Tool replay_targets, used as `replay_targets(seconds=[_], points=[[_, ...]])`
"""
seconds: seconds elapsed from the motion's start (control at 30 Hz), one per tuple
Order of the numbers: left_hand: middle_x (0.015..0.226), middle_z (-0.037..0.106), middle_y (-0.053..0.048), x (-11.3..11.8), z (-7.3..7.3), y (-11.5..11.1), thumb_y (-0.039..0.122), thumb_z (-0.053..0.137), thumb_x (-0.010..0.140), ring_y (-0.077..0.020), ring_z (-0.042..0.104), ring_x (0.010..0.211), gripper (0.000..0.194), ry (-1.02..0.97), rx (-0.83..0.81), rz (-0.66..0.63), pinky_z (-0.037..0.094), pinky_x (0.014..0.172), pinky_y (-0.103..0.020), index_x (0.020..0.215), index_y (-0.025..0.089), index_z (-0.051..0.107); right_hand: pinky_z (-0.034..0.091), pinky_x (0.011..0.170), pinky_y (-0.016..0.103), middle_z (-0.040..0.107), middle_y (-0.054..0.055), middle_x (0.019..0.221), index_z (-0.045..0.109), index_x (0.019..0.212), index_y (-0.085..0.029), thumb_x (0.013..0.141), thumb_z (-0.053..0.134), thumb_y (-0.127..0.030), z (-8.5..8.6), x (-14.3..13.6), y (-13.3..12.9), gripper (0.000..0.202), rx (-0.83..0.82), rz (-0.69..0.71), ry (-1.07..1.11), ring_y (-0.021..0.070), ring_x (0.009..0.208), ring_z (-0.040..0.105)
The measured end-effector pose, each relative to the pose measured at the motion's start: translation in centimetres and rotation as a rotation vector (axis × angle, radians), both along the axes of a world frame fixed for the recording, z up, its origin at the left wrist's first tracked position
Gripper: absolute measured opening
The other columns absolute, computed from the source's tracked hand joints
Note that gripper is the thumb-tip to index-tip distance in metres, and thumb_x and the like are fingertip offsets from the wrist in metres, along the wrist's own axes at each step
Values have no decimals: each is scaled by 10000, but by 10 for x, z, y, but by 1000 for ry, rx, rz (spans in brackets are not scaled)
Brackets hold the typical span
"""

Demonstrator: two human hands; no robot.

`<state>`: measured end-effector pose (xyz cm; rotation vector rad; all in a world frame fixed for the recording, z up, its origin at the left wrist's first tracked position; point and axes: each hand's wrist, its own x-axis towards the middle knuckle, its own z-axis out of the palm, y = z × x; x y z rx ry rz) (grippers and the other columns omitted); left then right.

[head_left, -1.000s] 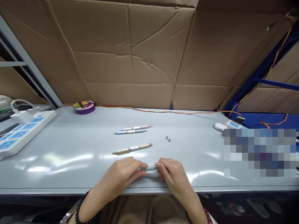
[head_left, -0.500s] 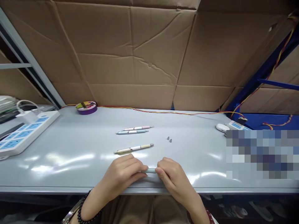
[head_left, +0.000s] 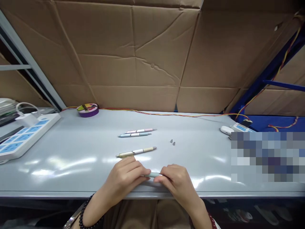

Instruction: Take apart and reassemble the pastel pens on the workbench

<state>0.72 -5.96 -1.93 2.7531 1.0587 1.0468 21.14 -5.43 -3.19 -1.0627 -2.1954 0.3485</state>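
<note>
Between my two hands, near the table's front edge, lies a light green pen point(head_left: 152, 174), roughly level. My left hand point(head_left: 126, 175) is closed round its left part, which is hidden by the fingers. At the pen's right end, my right hand point(head_left: 177, 179) pinches the silvery tip with thumb and curled fingers. A cream and white pen point(head_left: 137, 152) rests just beyond my left hand. Farther back, a blue and white pen point(head_left: 134, 135) and a pink and white pen point(head_left: 140, 130) lie side by side. Two small grey cone-like pieces point(head_left: 172, 142) sit to their right.
A white power strip point(head_left: 28, 136) with a plugged-in charger stands at left. A purple-sided round tape roll point(head_left: 88, 110) sits at the back left. Thin red and yellow wires point(head_left: 152, 114) run along the back, below a cardboard wall point(head_left: 154, 63). A white earbud case point(head_left: 227, 130) lies at right.
My right hand has shifted slightly right along the pen, and its thumb has straightened and moved left below it. The silvery end now shows. My left hand keeps its grip.
</note>
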Motion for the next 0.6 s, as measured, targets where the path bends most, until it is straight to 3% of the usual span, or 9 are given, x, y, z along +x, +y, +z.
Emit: replay_targets(seconds=[0.07, 0.2, 0.33, 0.43, 0.5, 0.6], points=[[702, 626, -8, 0, 0, 0, 187, 535, 888, -138, 543, 649, 73, -1, -5, -2, 400, 600, -249, 863, 183, 603, 286, 482, 243, 448, -22, 452, 503, 534, -186, 920, 395, -475, 1, 0, -1, 494, 8, -2, 2, 110, 442, 410], [709, 625, -11, 0, 1, 0, 205, 543, 886, -145, 529, 652, 64, -32, 1, 33, 398, 597, -252, 899, 182, 602, 358, 551, 229, 579, 12, 661, 590, 783, -183, 873, 496, -481, 2, 2, -1, 325, -73, 46, 109, 126, 596, 509], [671, 616, -3, 0, 4, -1, 178, 532, 885, -138, 520, 626, 98, -31, 62, 32, 391, 599, -257, 829, 186, 612, 288, 498, 245, 472, -12, 532, 485, 578, -188, 898, 449, -469, 2, 2, 0, 427, 11, 67, 30, 124, 537, 412], [673, 632, 1, 1, 6, -1, 152, 541, 876, -136, 524, 618, 96, -25, 86, 18, 395, 604, -259, 829, 189, 616, 252, 480, 250, 403, -26, 490, 405, 533, -187, 923, 400, -463, 2, 1, 0, 478, 8, 103, -6, 118, 511, 371], [697, 647, -1, 3, 6, -2, 201, 559, 874, -140, 550, 636, 64, -32, 44, 2, 420, 614, -256, 881, 196, 623, 241, 473, 254, 346, -34, 473, 363, 522, -189, 948, 353, -423, 3, 2, -1, 486, 0, 120, 29, 112, 486, 339], [822, 679, -25, 5, 7, -4, 316, 613, 836, -167, 616, 743, 172, -100, -109, 43, 483, 677, -261, 969, 208, 621, 233, 467, 257, 293, -34, 479, 301, 524, -195, 970, 273, -340, 2, 6, -4, 470, 32, 41, 232, 109, 467, 309]])
